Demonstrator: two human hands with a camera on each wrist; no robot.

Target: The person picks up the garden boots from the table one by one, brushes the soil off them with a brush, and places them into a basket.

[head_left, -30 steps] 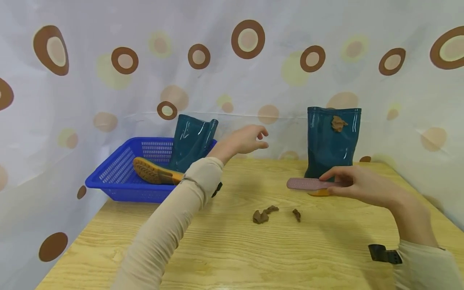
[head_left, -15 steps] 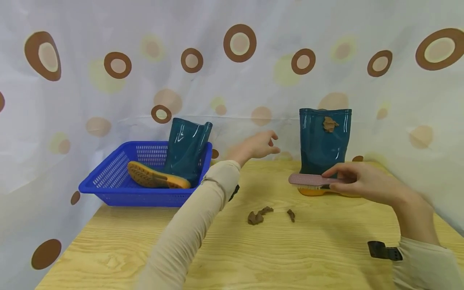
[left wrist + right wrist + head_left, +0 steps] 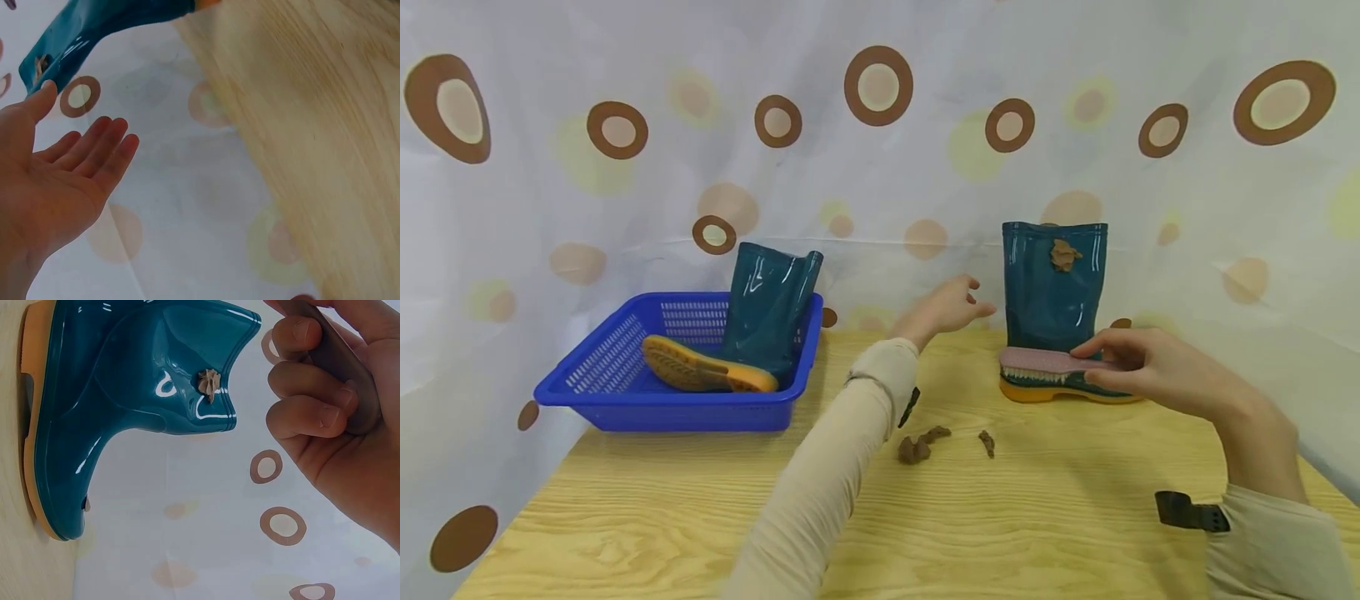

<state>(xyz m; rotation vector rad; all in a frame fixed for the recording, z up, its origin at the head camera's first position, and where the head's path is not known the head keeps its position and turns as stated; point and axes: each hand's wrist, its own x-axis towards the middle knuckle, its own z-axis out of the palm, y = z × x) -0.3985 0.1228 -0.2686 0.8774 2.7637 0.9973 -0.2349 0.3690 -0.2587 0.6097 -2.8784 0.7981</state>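
Note:
A teal rain boot (image 3: 1051, 292) with a yellow sole stands upright at the right of the table, a brown clump (image 3: 1063, 255) stuck near its top. My right hand (image 3: 1180, 371) grips the handle of a pink brush (image 3: 1048, 360), whose white bristles point down and overlap the foot of the boot in the head view. In the right wrist view the fingers curl round the dark handle (image 3: 337, 369). My left hand (image 3: 951, 305) reaches toward the boot's left side with nothing in it; the left wrist view shows its palm (image 3: 56, 194) and loosely extended fingers.
A blue plastic basket (image 3: 677, 415) at the left holds a second teal boot (image 3: 767, 308), its yellow sole turned outward. Brown crumbs (image 3: 915, 450) lie on the wooden table (image 3: 1022, 517) in the middle. A patterned curtain (image 3: 925, 183) hangs behind.
My left hand has moved right, away from above the basket and toward the standing boot. The right hand stays by the boot's foot, its brush tilting so more bristles show. The view has shifted slightly right.

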